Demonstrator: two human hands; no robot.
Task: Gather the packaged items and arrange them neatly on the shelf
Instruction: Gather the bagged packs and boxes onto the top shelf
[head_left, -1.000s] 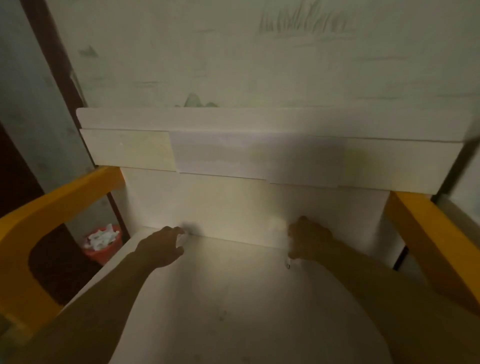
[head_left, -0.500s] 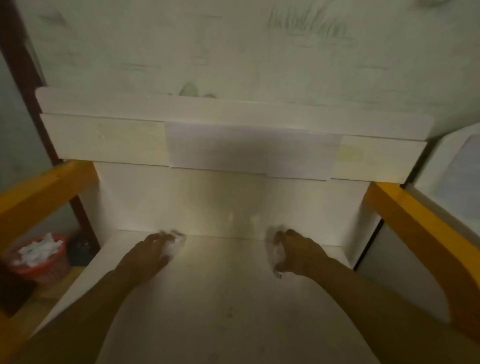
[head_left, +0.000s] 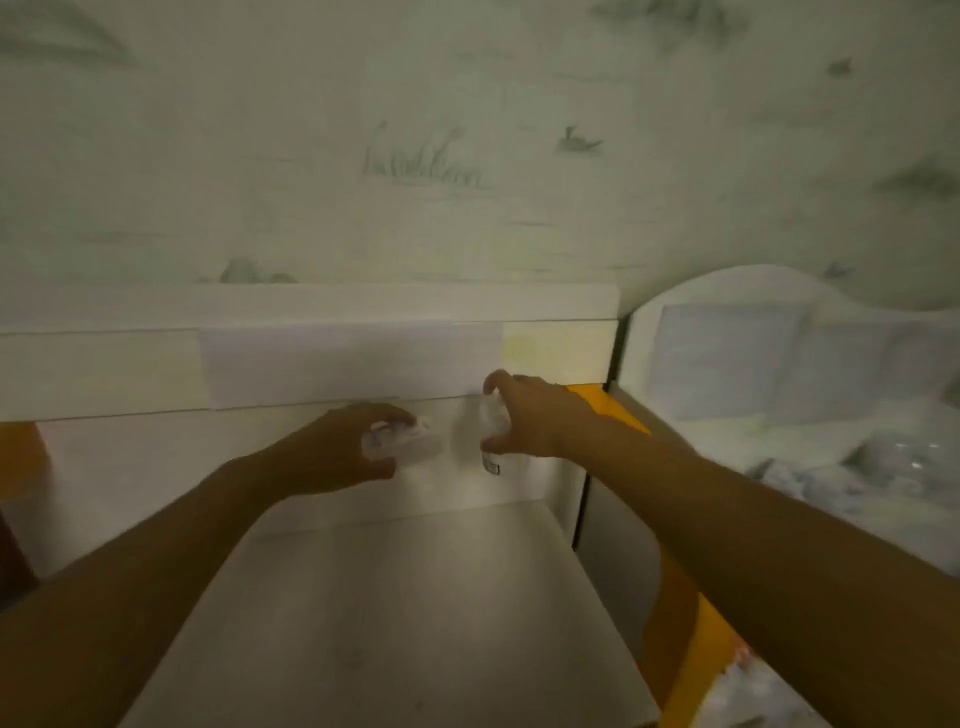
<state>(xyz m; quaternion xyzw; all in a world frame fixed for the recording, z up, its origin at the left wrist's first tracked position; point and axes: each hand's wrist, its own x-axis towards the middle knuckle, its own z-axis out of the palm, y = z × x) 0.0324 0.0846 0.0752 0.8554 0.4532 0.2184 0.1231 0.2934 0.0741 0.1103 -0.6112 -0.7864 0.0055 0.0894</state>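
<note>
Left hand (head_left: 332, 452) curls around a crinkly clear packet (head_left: 395, 436), held above the smooth white shelf (head_left: 415, 597). Right hand (head_left: 524, 421) pinches a second glossy packet (head_left: 491, 431) beside it. Yellow rail (head_left: 691, 623), then a blurred pile (head_left: 857, 467) of plastic-wrapped packets.

Two hands, left (head_left: 332, 457) and right (head_left: 530, 421), each gripping one clear packet (two packets (head_left: 395, 434) (head_left: 492, 423) total); one white shelf (head_left: 415, 597).

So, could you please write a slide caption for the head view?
Both hands, left and right, each grip a clear packet above the white shelf.
</note>
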